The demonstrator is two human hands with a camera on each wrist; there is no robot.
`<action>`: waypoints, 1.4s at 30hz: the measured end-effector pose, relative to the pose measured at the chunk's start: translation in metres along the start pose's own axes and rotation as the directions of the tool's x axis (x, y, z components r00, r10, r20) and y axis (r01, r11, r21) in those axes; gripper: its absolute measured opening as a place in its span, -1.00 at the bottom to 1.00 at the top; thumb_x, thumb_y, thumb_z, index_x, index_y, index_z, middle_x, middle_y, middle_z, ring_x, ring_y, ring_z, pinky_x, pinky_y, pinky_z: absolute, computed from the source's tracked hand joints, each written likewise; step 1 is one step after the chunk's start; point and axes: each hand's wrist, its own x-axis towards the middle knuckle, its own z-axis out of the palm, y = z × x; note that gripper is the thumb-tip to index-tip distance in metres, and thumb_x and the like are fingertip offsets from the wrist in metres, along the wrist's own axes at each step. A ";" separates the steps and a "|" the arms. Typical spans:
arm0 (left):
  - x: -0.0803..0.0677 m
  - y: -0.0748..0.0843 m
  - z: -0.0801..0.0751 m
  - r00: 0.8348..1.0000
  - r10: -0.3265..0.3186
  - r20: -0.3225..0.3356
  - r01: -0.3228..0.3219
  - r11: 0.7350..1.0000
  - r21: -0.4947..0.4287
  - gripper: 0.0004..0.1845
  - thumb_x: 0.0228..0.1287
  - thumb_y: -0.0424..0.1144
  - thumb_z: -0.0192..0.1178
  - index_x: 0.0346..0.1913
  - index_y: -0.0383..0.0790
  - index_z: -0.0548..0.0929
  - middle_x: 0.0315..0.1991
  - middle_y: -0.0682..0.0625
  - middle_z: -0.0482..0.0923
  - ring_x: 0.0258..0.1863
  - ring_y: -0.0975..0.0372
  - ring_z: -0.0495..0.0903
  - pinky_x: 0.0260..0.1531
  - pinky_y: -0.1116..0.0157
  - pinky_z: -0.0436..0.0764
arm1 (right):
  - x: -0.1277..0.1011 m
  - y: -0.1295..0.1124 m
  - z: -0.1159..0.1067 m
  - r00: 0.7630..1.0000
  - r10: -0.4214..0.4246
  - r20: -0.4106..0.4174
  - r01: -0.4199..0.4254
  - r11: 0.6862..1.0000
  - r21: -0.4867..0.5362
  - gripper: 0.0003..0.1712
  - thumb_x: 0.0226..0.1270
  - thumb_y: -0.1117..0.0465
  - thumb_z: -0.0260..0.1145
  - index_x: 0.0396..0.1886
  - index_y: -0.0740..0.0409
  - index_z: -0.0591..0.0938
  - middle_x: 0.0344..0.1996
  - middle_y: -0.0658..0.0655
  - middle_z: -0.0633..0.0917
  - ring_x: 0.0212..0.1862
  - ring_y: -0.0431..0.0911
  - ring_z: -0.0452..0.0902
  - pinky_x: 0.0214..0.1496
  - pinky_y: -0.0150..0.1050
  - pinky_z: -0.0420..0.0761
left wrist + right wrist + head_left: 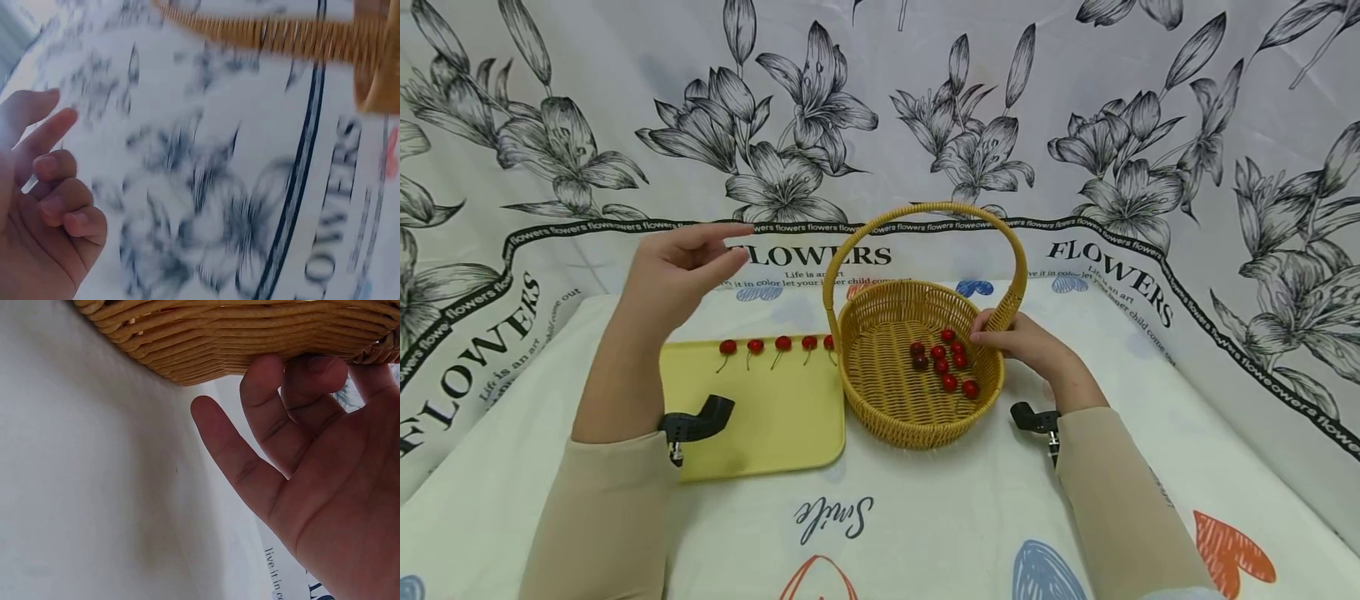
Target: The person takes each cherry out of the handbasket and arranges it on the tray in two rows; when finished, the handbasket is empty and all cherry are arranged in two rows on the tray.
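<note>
A cloth-covered table (925, 517) carries a yellow tray (775, 417) beside a wicker basket (895, 417).

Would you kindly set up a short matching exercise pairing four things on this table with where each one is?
Things:
1. basket
2. row of cherries
3. left hand
4. right hand

Places:
a. raised in the air above the tray
b. at the basket's right rim
c. right of the tray
d. along the tray's far edge

Pairs: 1-c, 2-d, 3-a, 4-b

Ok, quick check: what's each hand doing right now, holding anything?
Left hand: raised above the yellow tray, fingers loosely curled, holding nothing.
Right hand: fingers on the rim of the wicker basket; whether they pinch a cherry cannot be told.
</note>
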 end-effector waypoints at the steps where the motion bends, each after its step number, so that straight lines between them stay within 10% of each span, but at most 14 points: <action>1: 0.000 0.006 0.009 0.999 0.038 0.015 -0.038 0.999 -0.031 -0.67 0.38 -0.35 0.35 0.17 -0.15 0.75 -0.49 0.05 0.51 -0.59 0.23 0.28 -0.60 0.34 0.29 | 0.000 0.000 0.000 1.000 0.001 0.000 -0.001 1.000 -0.001 -0.69 0.43 0.04 0.39 -0.05 0.16 0.60 0.10 0.25 0.65 0.23 0.10 0.51 0.33 0.16 0.35; 6: -0.004 0.026 0.064 0.959 0.256 0.123 -0.247 0.966 -0.080 -0.71 0.35 -0.44 0.33 0.10 -0.22 0.78 -0.56 0.02 0.38 -0.58 0.21 0.27 -0.59 0.33 0.28 | 0.000 0.000 -0.001 1.000 0.005 0.001 -0.005 1.000 -0.008 -0.70 0.43 0.04 0.39 -0.05 0.15 0.61 0.11 0.24 0.65 0.24 0.10 0.50 0.33 0.15 0.34; 9: -0.007 0.027 0.096 0.906 0.369 0.207 -0.359 0.930 -0.082 -0.72 0.34 -0.43 0.34 0.07 -0.21 0.79 -0.52 0.07 0.37 -0.56 0.22 0.27 -0.55 0.30 0.29 | 0.000 0.000 -0.001 1.000 0.005 0.000 -0.005 1.000 -0.008 -0.73 0.45 0.07 0.37 -0.06 0.15 0.61 0.11 0.24 0.65 0.23 0.10 0.50 0.33 0.15 0.35; 13: -0.011 0.023 0.130 0.847 0.393 0.357 -0.419 0.908 -0.007 -0.72 0.36 -0.39 0.33 0.08 -0.14 0.80 -0.43 0.14 0.42 -0.47 0.28 0.32 -0.51 0.32 0.36 | 0.000 -0.001 0.000 1.000 -0.018 0.004 0.018 1.000 0.000 -0.78 0.47 0.10 0.35 -0.08 0.15 0.61 0.10 0.27 0.64 0.22 0.11 0.52 0.31 0.14 0.38; 18: -0.017 0.020 0.163 0.787 0.291 0.544 -0.458 0.867 0.199 -0.75 0.39 -0.27 0.36 0.07 -0.07 0.81 -0.35 0.11 0.50 -0.41 0.30 0.40 -0.46 0.39 0.45 | 0.001 0.001 0.000 0.999 -0.043 -0.004 0.043 0.999 -0.002 -0.77 0.45 0.08 0.37 -0.10 0.13 0.62 0.08 0.30 0.64 0.19 0.09 0.54 0.28 0.11 0.42; 23: -0.017 0.021 0.196 0.700 0.038 0.713 -0.442 0.808 0.390 -0.77 0.40 -0.21 0.35 0.07 -0.04 0.82 -0.17 0.09 0.68 -0.26 0.29 0.57 -0.25 0.36 0.59 | 0.004 0.003 0.001 0.999 -0.050 0.016 0.050 0.999 0.006 -0.80 0.46 0.12 0.35 -0.10 0.15 0.61 0.06 0.30 0.64 0.19 0.10 0.53 0.28 0.13 0.44; 32: 0.003 0.018 0.256 0.564 -0.271 0.780 -0.480 0.661 0.576 -0.82 0.49 -0.27 0.22 -0.05 0.00 0.81 -0.29 0.11 0.65 -0.32 0.24 0.53 -0.21 0.21 0.65 | 0.005 0.002 0.001 0.997 -0.072 0.021 0.072 0.997 -0.013 -0.84 0.45 0.16 0.35 -0.15 0.15 0.62 0.01 0.31 0.64 0.16 0.11 0.53 0.22 0.11 0.48; 42: 0.005 0.012 0.270 0.549 -0.257 0.795 -0.515 0.645 0.565 -0.86 0.46 -0.21 0.26 -0.28 0.01 0.77 -0.43 0.11 0.58 -0.42 0.24 0.46 -0.38 0.28 0.55 | 0.005 0.003 -0.001 0.997 -0.078 0.020 0.078 0.997 -0.010 -0.79 0.45 0.17 0.34 -0.12 0.23 0.60 0.00 0.31 0.64 0.17 0.13 0.52 0.25 0.14 0.45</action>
